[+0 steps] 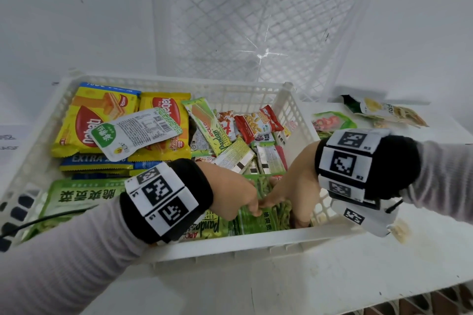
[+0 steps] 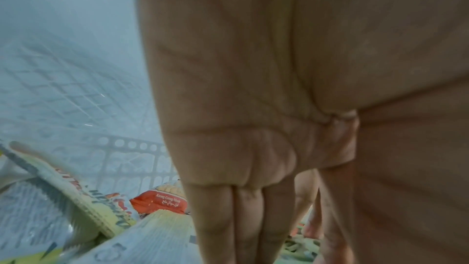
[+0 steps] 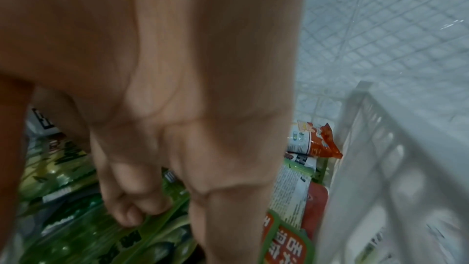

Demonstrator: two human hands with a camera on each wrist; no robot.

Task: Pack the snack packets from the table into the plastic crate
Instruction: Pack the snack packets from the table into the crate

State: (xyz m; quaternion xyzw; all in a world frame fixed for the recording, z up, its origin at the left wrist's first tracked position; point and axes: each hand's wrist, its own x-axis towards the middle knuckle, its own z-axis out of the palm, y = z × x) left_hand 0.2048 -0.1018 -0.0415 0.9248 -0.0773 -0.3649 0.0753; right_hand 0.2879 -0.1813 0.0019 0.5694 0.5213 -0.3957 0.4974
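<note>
Both hands (image 1: pixel 258 199) on glossy green packet (image 1: pixel 271 212)

Head view steeply down over the crate (image 1: pixel 230 240); both wrist views close along palms, sharing its far lattice wall.

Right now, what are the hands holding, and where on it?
Both hands, left and right, pinch the green snack packet at its upper edge, inside the crate.

White table (image 1: pixel 320 276) against plain white wall (image 1: pixel 64 7)
</note>
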